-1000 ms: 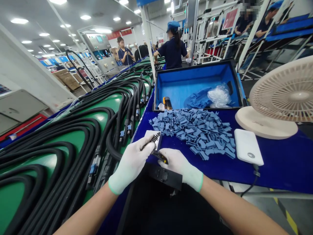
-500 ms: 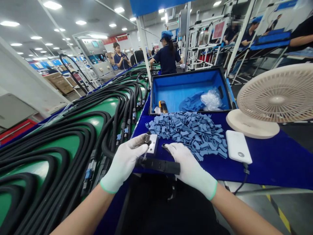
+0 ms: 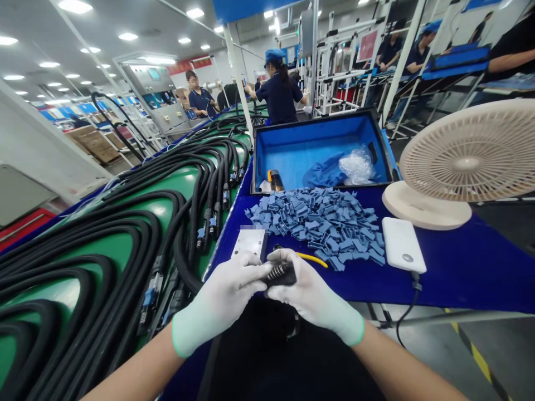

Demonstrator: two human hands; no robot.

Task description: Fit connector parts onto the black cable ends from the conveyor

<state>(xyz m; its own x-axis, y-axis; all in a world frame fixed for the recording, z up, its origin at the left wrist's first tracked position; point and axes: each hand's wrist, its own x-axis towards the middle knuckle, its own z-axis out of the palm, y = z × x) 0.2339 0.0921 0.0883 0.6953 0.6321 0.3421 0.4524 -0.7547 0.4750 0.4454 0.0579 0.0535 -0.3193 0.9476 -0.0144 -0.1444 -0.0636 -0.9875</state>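
Hands: left hand (image 3: pixel 221 295) and right hand (image 3: pixel 311 295) have been brought together – fingers wrapped round one piece now.
Held piece: black part with a coil spring (image 3: pixel 279 274) was gripped by the left alone before, now it's cupped by both.
Plate: white metal plate (image 3: pixel 251 242) has been uncovered.
Newly seen: yellow wire (image 3: pixel 311 258) is exposed on the blue mat (image 3: pixel 438 278).

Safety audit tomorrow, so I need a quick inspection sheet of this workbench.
Surface: blue table.
Job's things: small black part with a spring, metal plate beside the hands.
Clutter: heap of blue clips, open blue case, fan, white box.
Hands: gloved left hand and right hand both hold the black part.
Cables: black cables looped on a green board.
Surroundings: co-worker standing beyond the case.
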